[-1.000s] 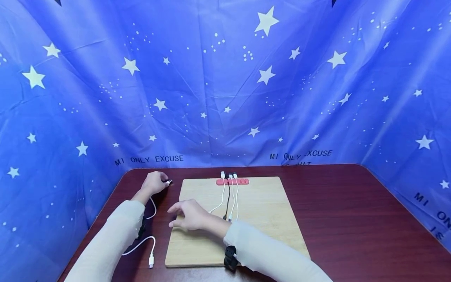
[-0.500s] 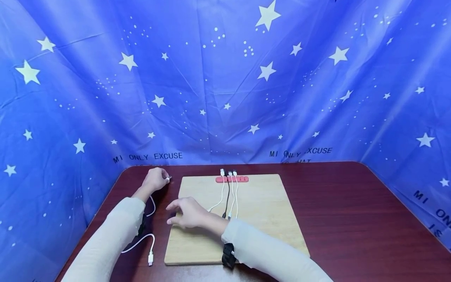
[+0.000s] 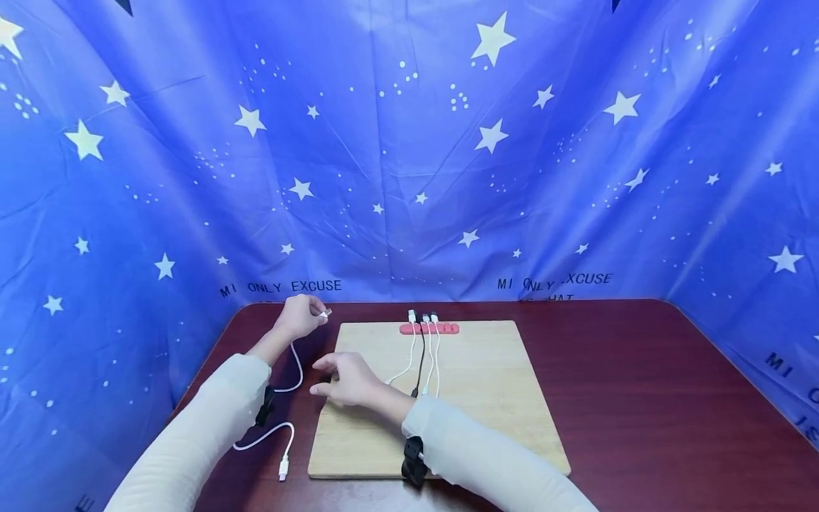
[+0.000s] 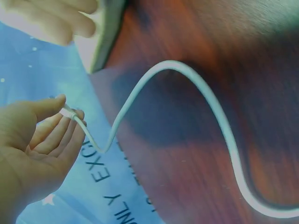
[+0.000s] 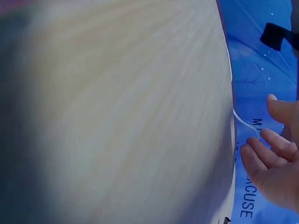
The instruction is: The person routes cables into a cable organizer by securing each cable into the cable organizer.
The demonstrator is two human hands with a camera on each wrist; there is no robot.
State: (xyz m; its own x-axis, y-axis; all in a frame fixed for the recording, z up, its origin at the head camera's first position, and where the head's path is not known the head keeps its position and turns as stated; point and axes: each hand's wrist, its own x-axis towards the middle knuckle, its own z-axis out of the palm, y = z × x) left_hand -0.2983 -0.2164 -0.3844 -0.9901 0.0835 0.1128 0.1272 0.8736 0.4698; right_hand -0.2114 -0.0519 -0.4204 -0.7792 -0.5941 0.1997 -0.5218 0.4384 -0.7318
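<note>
My left hand [image 3: 302,317] is raised over the table's far left, left of the board's back corner. Between thumb and fingers it pinches the plug [image 4: 68,112] of a white USB charging cable [image 4: 205,88], which droops in a curve to the table. The cable's other plug [image 3: 284,469] lies on the table near the board's front left corner. Over the board's left edge hovers my right hand [image 3: 348,379], thumb and fingers spread apart around nothing. A red cable clip [image 3: 449,328] at the back of the wooden board [image 3: 493,405] holds several cables, white and black.
The dark red wooden table [image 3: 614,384] extends to the right of the board. A blue star-patterned curtain [image 3: 358,163] hangs behind it and along both sides. The clipped cables run forward over the board, partly hidden by my right forearm.
My left hand has lifted and moved right, closer to the board, carrying the plug with it. The right hand stays almost in place. The head view has tilted and shifted slightly.
</note>
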